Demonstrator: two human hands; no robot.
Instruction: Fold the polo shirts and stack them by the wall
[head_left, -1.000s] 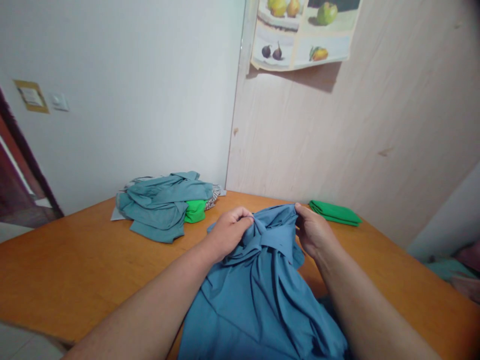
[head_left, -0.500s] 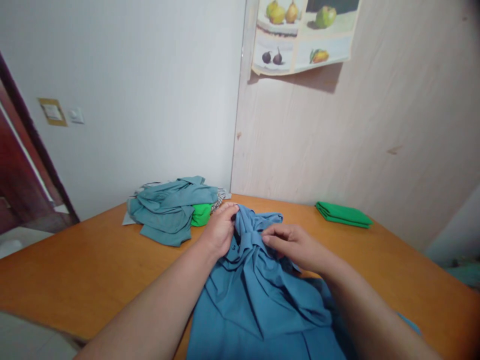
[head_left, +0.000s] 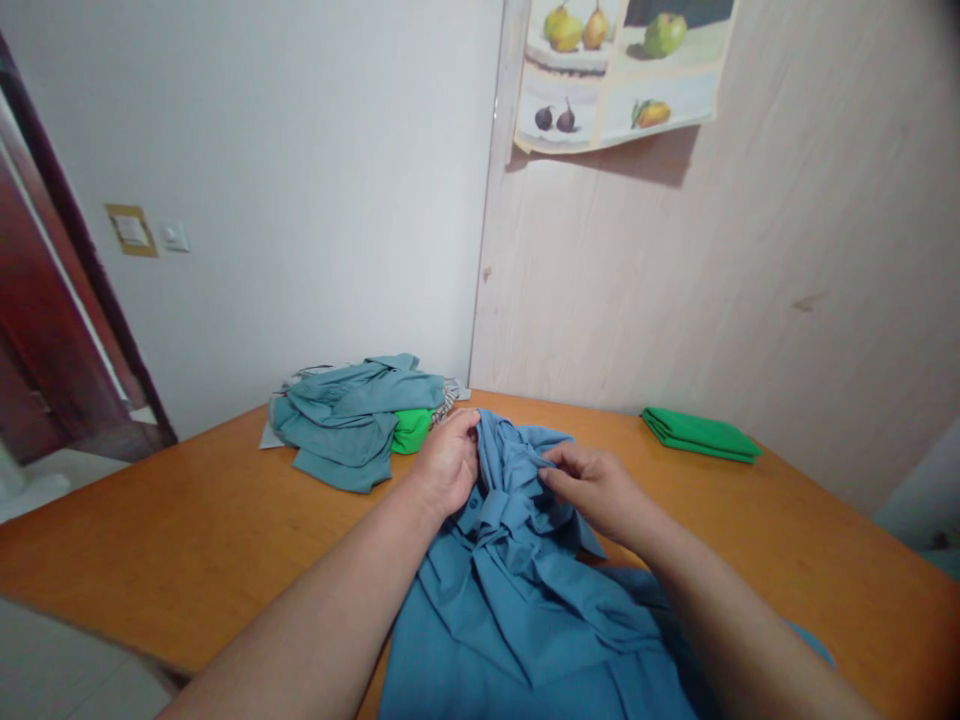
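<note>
A blue buttoned shirt [head_left: 525, 620] lies bunched over the near middle of the table, its gathered upper part raised between my hands. My left hand [head_left: 450, 462] is closed on the left side of the gathered cloth, near a small dark button. On the other side, my right hand [head_left: 592, 488] pinches a fold of the same shirt between thumb and fingers. Creases run down from the bunched part toward me. The lower end of the shirt leaves the bottom of the view, and part of its right side is hidden under my right forearm.
On the orange-brown table [head_left: 247, 540], a heap of grey-green clothes [head_left: 345, 420] with a bright green piece [head_left: 412, 430] lies at the back left. A folded green cloth [head_left: 701, 435] sits at the back right. Walls stand behind, with a fruit poster [head_left: 622, 80].
The gathered band of cloth has slipped lower between my hands, and the folds above it are looser. My right hand has shifted slightly right. The whole view has moved a little.
</note>
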